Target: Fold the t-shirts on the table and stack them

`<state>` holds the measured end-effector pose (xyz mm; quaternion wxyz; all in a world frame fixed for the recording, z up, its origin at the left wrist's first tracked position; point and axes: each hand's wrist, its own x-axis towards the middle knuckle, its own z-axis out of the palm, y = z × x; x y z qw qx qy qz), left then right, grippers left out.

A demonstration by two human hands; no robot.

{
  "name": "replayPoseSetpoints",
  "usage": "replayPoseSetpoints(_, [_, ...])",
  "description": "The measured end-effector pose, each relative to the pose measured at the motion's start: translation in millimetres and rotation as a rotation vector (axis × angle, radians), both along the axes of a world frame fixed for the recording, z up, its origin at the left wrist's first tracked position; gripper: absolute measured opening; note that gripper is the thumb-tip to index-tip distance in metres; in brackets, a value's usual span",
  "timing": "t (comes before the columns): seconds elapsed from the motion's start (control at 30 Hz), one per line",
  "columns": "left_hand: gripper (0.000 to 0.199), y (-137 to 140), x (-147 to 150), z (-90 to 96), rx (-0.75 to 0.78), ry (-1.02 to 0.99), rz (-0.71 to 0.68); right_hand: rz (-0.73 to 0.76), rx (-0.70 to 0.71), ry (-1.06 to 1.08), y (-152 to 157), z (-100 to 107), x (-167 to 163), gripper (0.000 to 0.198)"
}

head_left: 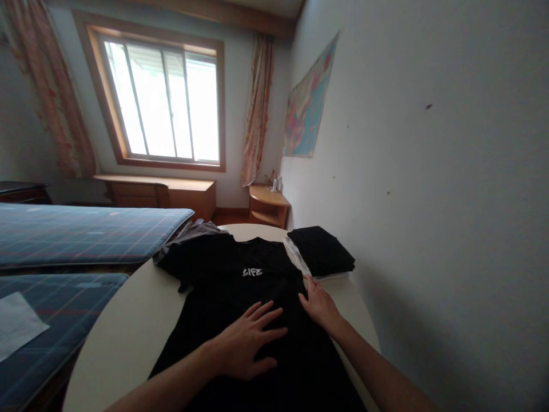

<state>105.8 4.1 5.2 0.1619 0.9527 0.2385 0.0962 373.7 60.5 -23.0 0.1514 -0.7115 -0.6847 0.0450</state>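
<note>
Black shirt [227, 286] lies spread on the round table [107, 337], white lettering [252, 272] at the chest. Left hand [246, 346]: palm down over the shirt's front, fingers spread apart. Right hand [321, 304]: at the shirt's right edge, near the folded clothes [319, 250]; whether it pinches cloth cannot be told. Corner cabinet [269, 198]: open-fronted compartment, contents cannot be made out; small items [275, 184] stand on top.

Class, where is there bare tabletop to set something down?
Widest: on the round table, between black T-shirt and plaid mattresses. Smaller: between the folded black clothes and right forearm. Crowded: the middle, with left hand and right hand.
</note>
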Motion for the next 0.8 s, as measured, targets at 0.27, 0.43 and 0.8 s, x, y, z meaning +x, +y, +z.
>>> replayPoseSetpoints(0.27, [0.058, -38.4, 36.0, -17.2, 0.057, 0.026, -0.32, 0.013, -0.041, 0.1, -13.2, 0.2, 13.6, 0.032])
replayPoseSetpoints(0.43, [0.061, -42.4, 51.3, -49.1, 0.206, -0.003, -0.348, -0.074, -0.067, 0.059, -9.6, -0.1, 18.1, 0.024])
replayPoseSetpoints(0.8, [0.06, -23.3, 36.2, 0.9, 0.032, 0.009, -0.15, -0.001, -0.07, 0.291, -9.1, 12.7, 23.2, 0.019])
